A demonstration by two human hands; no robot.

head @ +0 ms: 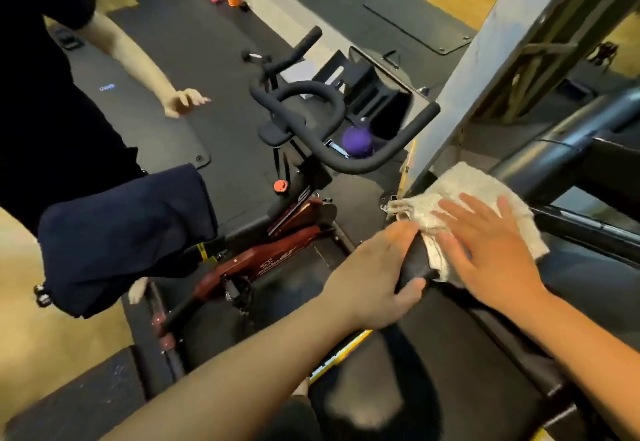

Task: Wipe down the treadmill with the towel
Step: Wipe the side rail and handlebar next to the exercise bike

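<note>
1. Left hand (377, 274) at 5 o'clock: curled round the treadmill (415, 264) handrail end.
2. Right hand (491, 250) at 4 o'clock: flat, fingers spread, pressing towel (467, 184) onto the rail.
3. Towel: likely soft, light, limp; best bunched under the palm, else prone to slipping.

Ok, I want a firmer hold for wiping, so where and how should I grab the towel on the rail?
Probably its middle, from above: the towel lies draped over the rounded handrail, so the right hand, flat on it, could curl round cloth and handrail together. The left hand grips the handrail's end, so stay beyond it.
</note>
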